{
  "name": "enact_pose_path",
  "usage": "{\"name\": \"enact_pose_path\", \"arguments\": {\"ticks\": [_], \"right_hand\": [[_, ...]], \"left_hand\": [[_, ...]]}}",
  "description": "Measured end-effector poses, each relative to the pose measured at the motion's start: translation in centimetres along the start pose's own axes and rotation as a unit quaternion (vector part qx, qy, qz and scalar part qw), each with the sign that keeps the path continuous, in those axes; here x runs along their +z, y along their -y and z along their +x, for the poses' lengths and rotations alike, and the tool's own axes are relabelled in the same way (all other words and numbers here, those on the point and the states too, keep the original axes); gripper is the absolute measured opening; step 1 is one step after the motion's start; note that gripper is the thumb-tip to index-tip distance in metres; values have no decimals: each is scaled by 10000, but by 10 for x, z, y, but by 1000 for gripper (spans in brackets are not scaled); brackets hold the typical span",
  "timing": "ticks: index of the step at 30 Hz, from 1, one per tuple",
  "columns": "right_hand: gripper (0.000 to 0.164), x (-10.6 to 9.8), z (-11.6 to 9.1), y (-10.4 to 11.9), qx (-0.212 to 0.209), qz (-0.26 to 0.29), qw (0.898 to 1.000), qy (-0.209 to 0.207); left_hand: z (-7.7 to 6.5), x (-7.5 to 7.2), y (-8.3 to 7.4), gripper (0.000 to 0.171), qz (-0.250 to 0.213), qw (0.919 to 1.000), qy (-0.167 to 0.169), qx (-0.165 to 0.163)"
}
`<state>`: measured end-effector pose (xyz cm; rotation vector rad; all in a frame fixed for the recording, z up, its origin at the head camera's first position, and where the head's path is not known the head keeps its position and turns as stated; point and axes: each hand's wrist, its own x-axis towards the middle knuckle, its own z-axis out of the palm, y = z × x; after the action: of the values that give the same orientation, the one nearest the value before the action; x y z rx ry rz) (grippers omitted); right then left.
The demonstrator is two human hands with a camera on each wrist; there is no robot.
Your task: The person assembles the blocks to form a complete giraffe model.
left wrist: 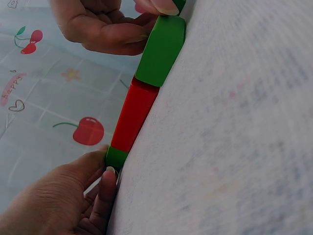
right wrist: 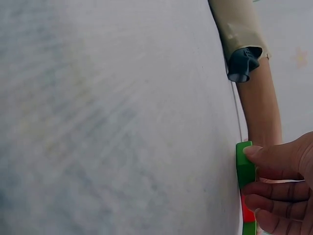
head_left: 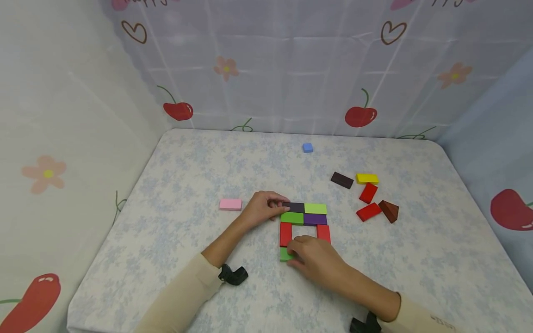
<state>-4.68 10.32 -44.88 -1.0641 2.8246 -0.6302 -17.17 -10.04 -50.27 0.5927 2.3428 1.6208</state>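
Several coloured blocks lie flat in a rectangular frame on the table. My left hand [head_left: 262,206] is at its far left corner, thumb and forefinger pinching the left end of a black block [head_left: 294,207]. A lime block [head_left: 315,209] lies beside that; a green block [head_left: 293,218] and a purple block [head_left: 315,219] form the row below. Red blocks [head_left: 285,234] stand at the left and right sides. At the near left corner, my right hand [head_left: 316,261] pinches a green block [right wrist: 244,164], which touches the left red block. My right hand hides the rest of the near side.
A pink block [head_left: 231,204] lies left of my left hand. To the right are a dark block [head_left: 342,180], a yellow block [head_left: 367,178], two loose red blocks [head_left: 368,212] and a brown triangular block [head_left: 389,211]. A small blue block [head_left: 307,147] lies near the far edge.
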Motion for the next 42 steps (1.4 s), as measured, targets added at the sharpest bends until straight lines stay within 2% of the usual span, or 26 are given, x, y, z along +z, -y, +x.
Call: {"name": "enact_pose_path", "arguments": {"ticks": [15,18,21,26,32,37,42], "right_hand": [[20,0,2,2,1,-6,9999,-154],[25,-8,0,4,249,21,9993,-263],[33,-23,-4,0,624,-10,9964,-581],[43,-51,-14,-27,1162,-318,9836,-1344],[45,-68,-38,-79,1923,-566,9642,-1735],[48,-74,-59,-115,2485,-760,9529,-1567],[44,-73,-68,-132,2727,-862,9502,-1237]], "left_hand": [[-2,0,1,24,176,9998,-11,-33],[-4,1,4,24,220,9997,19,-63],[-5,1,3,23,184,9998,26,7],[-3,1,1,22,99,9999,16,106],[-3,0,1,22,100,9999,13,120],[-3,1,1,22,118,9999,18,107],[-3,1,1,21,115,9999,-1,109]]}}
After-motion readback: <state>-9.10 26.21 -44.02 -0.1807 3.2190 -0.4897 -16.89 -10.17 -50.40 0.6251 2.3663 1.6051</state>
